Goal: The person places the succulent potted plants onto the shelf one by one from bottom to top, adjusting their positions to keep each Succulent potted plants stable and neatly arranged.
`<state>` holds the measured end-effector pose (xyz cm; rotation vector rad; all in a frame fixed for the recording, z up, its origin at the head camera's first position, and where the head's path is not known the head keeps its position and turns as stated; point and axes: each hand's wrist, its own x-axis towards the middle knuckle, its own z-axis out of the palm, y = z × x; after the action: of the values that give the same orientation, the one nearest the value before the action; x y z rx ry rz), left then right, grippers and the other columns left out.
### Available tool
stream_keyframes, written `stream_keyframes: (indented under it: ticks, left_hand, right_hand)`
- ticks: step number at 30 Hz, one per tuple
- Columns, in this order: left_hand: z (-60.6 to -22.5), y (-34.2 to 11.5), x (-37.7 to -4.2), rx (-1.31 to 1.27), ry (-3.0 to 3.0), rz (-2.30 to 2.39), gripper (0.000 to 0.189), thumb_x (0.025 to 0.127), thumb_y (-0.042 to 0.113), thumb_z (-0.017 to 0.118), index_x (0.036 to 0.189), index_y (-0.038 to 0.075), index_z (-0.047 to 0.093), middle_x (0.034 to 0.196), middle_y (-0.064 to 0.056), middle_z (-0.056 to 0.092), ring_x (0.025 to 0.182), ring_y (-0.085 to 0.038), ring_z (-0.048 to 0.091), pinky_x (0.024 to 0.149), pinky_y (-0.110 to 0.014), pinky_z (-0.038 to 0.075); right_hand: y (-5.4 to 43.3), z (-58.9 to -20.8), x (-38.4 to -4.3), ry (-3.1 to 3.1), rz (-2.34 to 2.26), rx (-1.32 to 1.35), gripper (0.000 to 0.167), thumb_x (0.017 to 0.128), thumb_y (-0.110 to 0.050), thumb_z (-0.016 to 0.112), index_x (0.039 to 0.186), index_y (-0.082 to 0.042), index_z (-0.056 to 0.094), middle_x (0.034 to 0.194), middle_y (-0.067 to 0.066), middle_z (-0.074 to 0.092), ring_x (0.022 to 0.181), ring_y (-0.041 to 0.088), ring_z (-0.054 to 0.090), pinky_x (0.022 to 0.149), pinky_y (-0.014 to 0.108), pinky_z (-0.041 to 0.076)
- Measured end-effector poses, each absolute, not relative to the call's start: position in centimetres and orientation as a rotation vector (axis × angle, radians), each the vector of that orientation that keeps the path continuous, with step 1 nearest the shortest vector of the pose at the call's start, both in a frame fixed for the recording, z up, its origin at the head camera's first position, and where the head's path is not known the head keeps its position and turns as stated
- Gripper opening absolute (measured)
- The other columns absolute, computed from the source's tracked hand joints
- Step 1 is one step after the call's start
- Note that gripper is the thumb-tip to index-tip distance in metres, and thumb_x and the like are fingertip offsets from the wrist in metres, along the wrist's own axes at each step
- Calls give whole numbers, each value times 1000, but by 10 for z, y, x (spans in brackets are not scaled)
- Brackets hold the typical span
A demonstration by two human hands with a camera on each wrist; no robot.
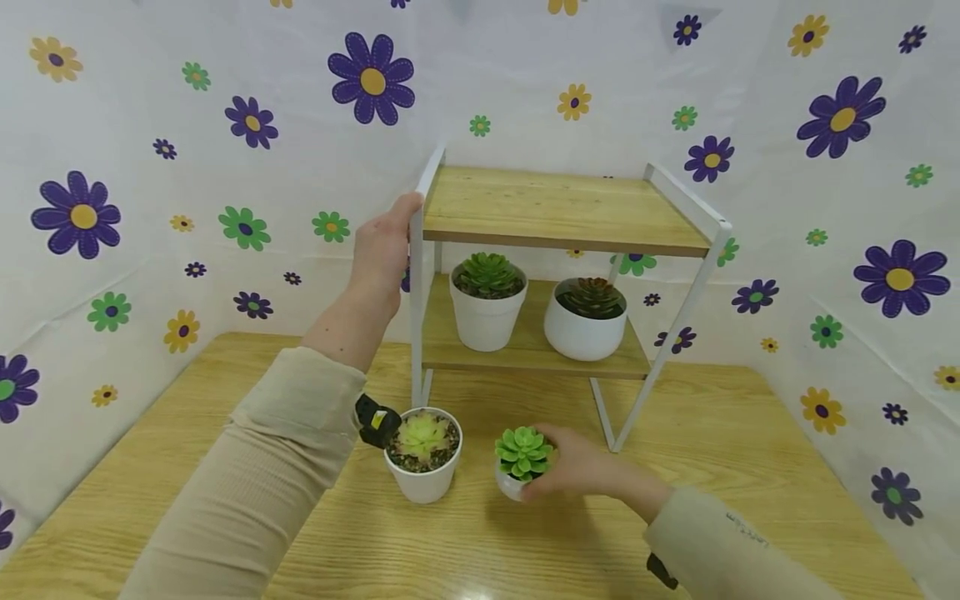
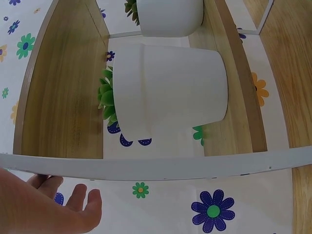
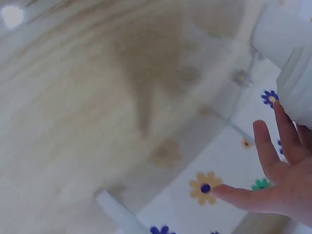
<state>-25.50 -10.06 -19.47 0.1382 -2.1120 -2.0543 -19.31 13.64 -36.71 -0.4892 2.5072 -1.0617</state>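
My left hand [image 1: 378, 254] grips the left white metal post of a two-tier shelf [image 1: 562, 208] near its top. In the left wrist view, several of its fingers [image 2: 92, 207] lie loosely bent beside the white bar. Low in front of the shelf, my right hand [image 1: 573, 467] holds a small potted succulent [image 1: 523, 454] with bright green leaves, upright, by the side of its white pot. The right wrist view shows the ribbed pot [image 3: 296, 87] against the fingers, with one finger standing apart. Left of it, a pale green succulent in a white pot [image 1: 423, 483] stands on the table.
On the lower tier sit a green succulent in a tall white pot [image 1: 486, 321] and a reddish-brown succulent in a rounded white pot [image 1: 585, 333]. The upper tier is a bare wooden board. A wooden table [image 1: 712, 433] carries everything, with a flower-patterned sheet [image 1: 300, 167] around it.
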Motion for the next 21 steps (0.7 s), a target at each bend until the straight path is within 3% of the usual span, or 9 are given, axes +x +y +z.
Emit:
stream_keyframes:
  ticks: [7, 14, 21]
  left_hand:
    - [-196, -99, -255, 150, -2119, -2040, 57, 89, 48, 45, 130, 8, 53, 133, -3, 46, 118, -17, 41, 106, -36, 33]
    - [-195, -99, -255, 167, -2122, -2042, 58, 89, 49, 45, 132, 10, 52, 134, -3, 46, 118, -16, 41, 107, -36, 32]
    - [-195, -99, -256, 169, -2122, -2040, 58, 89, 48, 45, 130, 9, 53, 133, -3, 47, 117, -16, 41, 105, -35, 33]
  right_hand:
    - [156, -331, -182, 2537, -1053, -565, 83, 67, -26, 83, 135, 2, 44, 134, 21, 50, 126, 42, 43, 101, 57, 37]
    - [167, -285, -178, 2549, -1079, -600, 81, 71, -35, 79, 136, -4, 44, 130, 17, 53, 120, 36, 47, 98, 54, 40]
    - [179, -228, -173, 2738, -961, -447, 88, 74, -44, 73, 142, -5, 33, 132, 20, 50, 120, 36, 47, 93, 51, 43]
